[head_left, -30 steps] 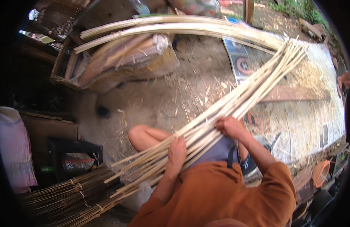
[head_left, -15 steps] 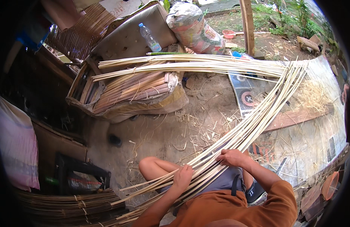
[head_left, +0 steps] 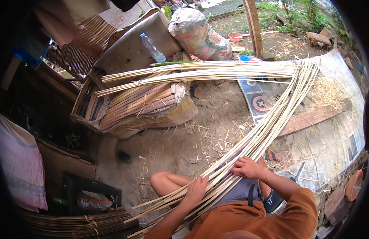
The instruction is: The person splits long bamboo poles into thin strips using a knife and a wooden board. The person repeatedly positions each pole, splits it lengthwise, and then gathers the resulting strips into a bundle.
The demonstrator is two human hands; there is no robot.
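A loose sheaf of long pale bamboo strips (head_left: pixel 268 123) lies slantwise across my lap, running from the lower left to the far right. My left hand (head_left: pixel 197 189) is closed over strips on the near-left stretch, its fingers bent down onto them. Farther right along the same sheaf, my right hand (head_left: pixel 246 167) has its fingers curled on several strips, thumb side toward the middle. Between the hands the strips fan slightly apart. Both palms' undersides are hidden. At the far end, the sheaf meets other pale strip bundles (head_left: pixel 224 71) lying crosswise.
An old torn armchair (head_left: pixel 160 117) holds wooden slats (head_left: pixel 142 99) and a plastic bottle (head_left: pixel 154 48). Behind stand a stuffed sack (head_left: pixel 198 34) and a wooden post (head_left: pixel 253 30). Right: a plank (head_left: pixel 312 121), shavings (head_left: pixel 330 93), a blade (head_left: pixel 300 172). Lower left: a dark strip bundle (head_left: pixel 69 224).
The whole view has shifted slightly. Both hands stay on the strips in nearly the same places, and the right hand's fingers have shifted a little.
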